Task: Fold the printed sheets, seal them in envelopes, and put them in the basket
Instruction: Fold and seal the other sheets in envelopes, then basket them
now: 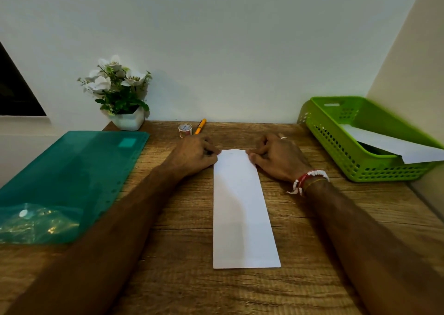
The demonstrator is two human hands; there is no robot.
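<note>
Fingers curled: left hand (197, 155) and right hand (278, 157) each pinch a far corner of the paper (242, 209). Uneven pull could skew the fold.

I can read nothing here. The small round white roll (185, 130) at the back of the brown wooden desk (182, 278) carries a red-printed label, but its marks are too small to make out. The long white paper piece (242, 209) shows only faint grey traces near its far end — none legible.
</note>
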